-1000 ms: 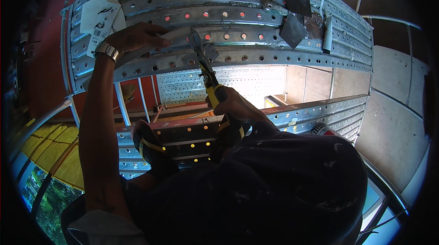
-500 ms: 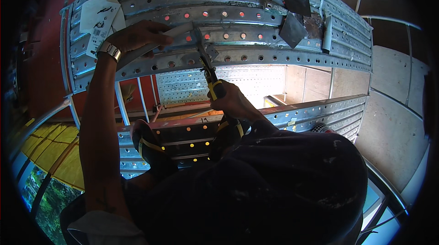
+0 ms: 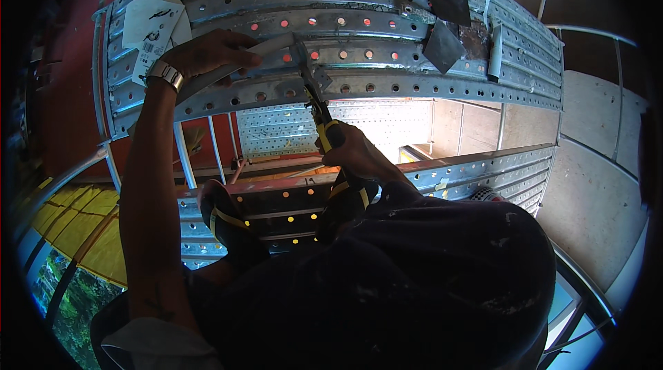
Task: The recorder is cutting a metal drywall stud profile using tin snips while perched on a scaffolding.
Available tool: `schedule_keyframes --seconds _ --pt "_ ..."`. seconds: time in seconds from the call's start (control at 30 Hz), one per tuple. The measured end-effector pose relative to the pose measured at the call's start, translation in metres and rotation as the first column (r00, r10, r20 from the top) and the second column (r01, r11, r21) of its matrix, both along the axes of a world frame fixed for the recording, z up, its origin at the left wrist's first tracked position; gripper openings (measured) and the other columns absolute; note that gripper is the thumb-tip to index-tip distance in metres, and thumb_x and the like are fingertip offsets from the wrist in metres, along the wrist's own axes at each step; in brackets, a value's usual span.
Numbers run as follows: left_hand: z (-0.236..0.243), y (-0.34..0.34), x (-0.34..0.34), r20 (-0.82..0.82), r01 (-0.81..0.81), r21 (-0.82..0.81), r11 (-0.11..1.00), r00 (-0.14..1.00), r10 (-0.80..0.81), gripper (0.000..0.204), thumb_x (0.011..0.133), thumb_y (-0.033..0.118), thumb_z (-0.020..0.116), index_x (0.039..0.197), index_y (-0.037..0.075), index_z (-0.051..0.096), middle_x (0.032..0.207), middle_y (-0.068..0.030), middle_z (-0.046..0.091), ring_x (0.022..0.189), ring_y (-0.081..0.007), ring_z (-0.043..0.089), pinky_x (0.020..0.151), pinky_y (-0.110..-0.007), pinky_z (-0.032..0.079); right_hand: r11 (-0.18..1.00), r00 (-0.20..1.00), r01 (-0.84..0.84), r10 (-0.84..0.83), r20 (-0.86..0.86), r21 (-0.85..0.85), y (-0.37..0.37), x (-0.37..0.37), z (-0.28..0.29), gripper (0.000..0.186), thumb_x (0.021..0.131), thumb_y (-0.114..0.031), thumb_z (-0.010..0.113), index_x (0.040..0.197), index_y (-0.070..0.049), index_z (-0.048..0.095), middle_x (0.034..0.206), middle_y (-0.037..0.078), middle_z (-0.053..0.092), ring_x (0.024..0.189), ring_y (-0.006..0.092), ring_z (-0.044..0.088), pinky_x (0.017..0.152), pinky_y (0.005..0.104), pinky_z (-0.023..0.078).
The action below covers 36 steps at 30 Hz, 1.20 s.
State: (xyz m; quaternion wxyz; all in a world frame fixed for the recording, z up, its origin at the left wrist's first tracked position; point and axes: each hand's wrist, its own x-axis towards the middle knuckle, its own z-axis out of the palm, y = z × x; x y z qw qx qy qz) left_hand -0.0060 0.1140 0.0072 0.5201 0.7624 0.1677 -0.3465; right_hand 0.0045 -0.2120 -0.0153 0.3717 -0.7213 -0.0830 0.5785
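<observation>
My left hand (image 3: 214, 58) is closed on a long grey metal strip (image 3: 272, 45), which slants above the perforated steel scaffold plank (image 3: 359, 11). My right hand (image 3: 349, 152) grips yellow-and-black metal shears (image 3: 320, 118), their dark jaws at the strip's right end; whether they are closed on it I cannot tell. A small grey plate (image 3: 321, 80) lies just right of the jaws. Pale printed cards (image 3: 155, 25) lie on the plank left of my left hand. On the right lie dark metal squares (image 3: 443, 45) and a pale tube (image 3: 494, 56).
Below, my sandalled feet (image 3: 224, 215) stand on a lower perforated plank (image 3: 483, 170). Metal tubes (image 3: 183, 152) and a rail (image 3: 590, 28) frame the scaffold. A red wall (image 3: 69, 94), yellow sheeting (image 3: 72, 232) and pale panels (image 3: 601, 114) surround it.
Since a second ago, my right hand and the shears have shifted slightly right and up. The strip's right end is now raised to the jaws, whose blades look less spread.
</observation>
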Motion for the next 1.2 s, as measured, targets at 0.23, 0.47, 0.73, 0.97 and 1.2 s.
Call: schedule_keyframes --seconds 0.23,0.47,0.73,0.97,1.2 --pt "-0.005 0.002 0.000 0.013 0.038 -0.011 0.999 0.999 -0.038 0.065 0.077 0.053 0.072 0.123 0.008 0.061 0.086 -0.0053 0.065 0.083 -0.0130 0.063 0.068 -0.033 0.056 0.998 0.999 -0.050 0.050 0.018 -0.035 -0.003 0.000 -0.006 0.043 0.068 -0.009 0.071 0.107 0.002 0.058 0.099 0.011 0.065 0.091 0.0208 0.061 0.085 0.0348 0.048" --pt "-0.005 -0.003 -0.001 0.017 0.010 0.011 1.000 1.000 -0.010 0.062 0.077 0.053 0.071 0.119 0.008 0.063 0.084 -0.0054 0.066 0.080 -0.0130 0.064 0.066 -0.032 0.056 1.000 1.000 -0.015 0.015 0.012 -0.003 -0.002 -0.001 -0.008 0.043 0.067 -0.009 0.071 0.107 0.002 0.058 0.097 0.010 0.065 0.090 0.0203 0.062 0.083 0.0344 0.049" --pt "0.002 -0.010 0.006 -0.069 -0.003 0.022 1.000 0.998 0.004 0.062 0.080 0.042 0.072 0.128 0.005 0.057 0.089 -0.0056 0.065 0.080 -0.0110 0.063 0.062 -0.029 0.055 1.000 0.999 -0.016 0.017 0.050 -0.022 -0.003 0.002 -0.007 0.039 0.067 -0.008 0.070 0.103 0.001 0.059 0.094 0.010 0.065 0.086 0.0200 0.062 0.081 0.0340 0.049" --pt "0.000 -0.008 0.002 -0.001 0.019 0.013 1.000 1.000 -0.019 0.056 0.080 0.048 0.070 0.117 0.006 0.063 0.087 -0.0071 0.067 0.080 -0.0125 0.065 0.062 -0.030 0.056 1.000 0.997 -0.022 0.023 0.068 -0.016 -0.003 -0.002 -0.009 0.038 0.067 -0.007 0.070 0.103 0.001 0.058 0.094 0.010 0.064 0.087 0.0202 0.062 0.081 0.0345 0.049" --pt "0.003 -0.009 0.004 -0.034 0.019 0.016 1.000 0.999 -0.018 0.054 0.080 0.046 0.071 0.116 0.006 0.064 0.082 -0.0044 0.065 0.077 -0.0108 0.063 0.060 -0.029 0.054 0.996 0.997 0.061 -0.058 -0.048 0.069 -0.002 -0.005 -0.010 0.043 0.067 -0.004 0.069 0.108 0.003 0.057 0.098 0.011 0.065 0.092 0.0205 0.062 0.085 0.0343 0.049"
